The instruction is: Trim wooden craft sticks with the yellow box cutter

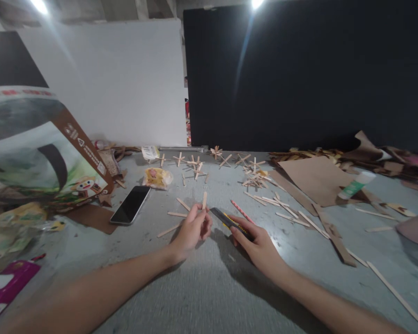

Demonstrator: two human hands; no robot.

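My left hand [192, 228] is closed around a wooden craft stick [205, 200], whose end points up above the fingers. In my right hand [259, 243] is a black and yellow utility knife [231, 221], its blade end toward the left hand and a small gap from it. Just beyond the knife lies a red patterned pencil [241, 211]. Several loose craft sticks [169, 230] lie left of my left hand. Farther back stand or lie several crossed-stick pieces [197, 168], with a pile of them [256, 180] to the right.
A black phone [131, 205] and a wrapped snack [157, 178] lie at left, beside a large printed bag [38, 139]. At right are brown cardboard [313, 178], a glue stick [355, 185] and scattered sticks [395, 292]. White and black panels [299, 74] stand behind.
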